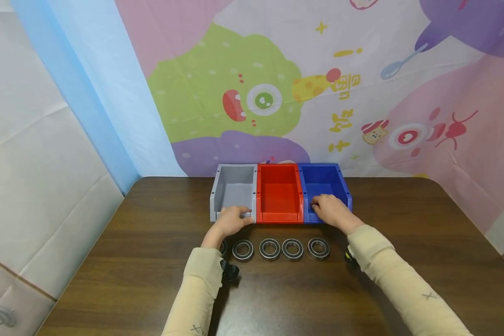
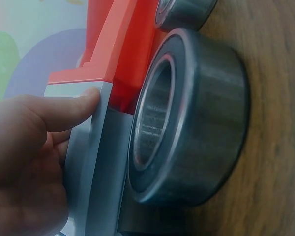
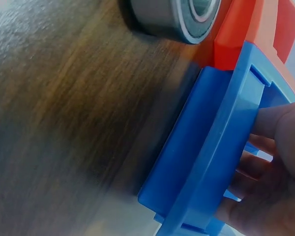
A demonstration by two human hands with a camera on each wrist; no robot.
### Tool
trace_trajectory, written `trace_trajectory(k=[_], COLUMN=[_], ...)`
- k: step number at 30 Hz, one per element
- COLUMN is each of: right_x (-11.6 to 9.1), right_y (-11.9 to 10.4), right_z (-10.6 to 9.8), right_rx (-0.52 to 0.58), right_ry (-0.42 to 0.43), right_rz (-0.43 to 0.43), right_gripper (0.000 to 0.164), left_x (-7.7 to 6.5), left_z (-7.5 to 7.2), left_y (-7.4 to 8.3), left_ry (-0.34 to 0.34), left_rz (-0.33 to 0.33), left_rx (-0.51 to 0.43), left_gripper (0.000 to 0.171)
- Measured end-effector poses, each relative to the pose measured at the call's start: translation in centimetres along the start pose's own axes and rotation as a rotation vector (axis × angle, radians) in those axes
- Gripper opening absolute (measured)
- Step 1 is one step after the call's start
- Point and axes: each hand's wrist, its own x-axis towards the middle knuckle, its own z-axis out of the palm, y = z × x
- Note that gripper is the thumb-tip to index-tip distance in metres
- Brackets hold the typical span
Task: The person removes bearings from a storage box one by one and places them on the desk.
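Observation:
My left hand [image 1: 233, 220] is at the front of the grey bin [image 1: 235, 173]. In the left wrist view its thumb [image 2: 91, 98] presses on the bin's front edge, with the fingers behind that edge. At the blue bin [image 1: 321, 174], my right hand [image 1: 332, 211] reaches over the front lip. Its fingers [image 3: 250, 167] are bent behind the lip and partly hidden; I cannot tell whether they grip it. Several metal ball bearings [image 1: 269, 249] lie flat in a row before the bins, one partly covered by my left wrist.
A red bin [image 1: 279, 175] stands between the grey and blue ones, side by side at the back of the brown wooden table [image 1: 168, 224]. Behind them hangs a cartoon-printed cloth [image 1: 210, 88]. A dark wrist camera [image 1: 230, 270] sits under my left cuff.

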Motion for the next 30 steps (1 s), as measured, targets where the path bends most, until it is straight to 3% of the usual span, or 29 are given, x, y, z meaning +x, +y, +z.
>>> trace_trajectory(k=[18, 30], right_x=[0.8, 1.2], right_y=[-0.3, -0.6], right_z=[0.3, -0.1], right_rx=[0.020, 0.003], right_ry=[-0.059, -0.096], right_rz=[0.047, 0.059], right_gripper=[0.017, 0.008], left_x=[0.0, -0.1], left_z=[0.2, -0.1], left_y=[0.0, 0.2], left_ry=[0.001, -0.005], left_rz=[0.002, -0.006], left_rx=[-0.009, -0.017], left_gripper=[0.037, 0.036])
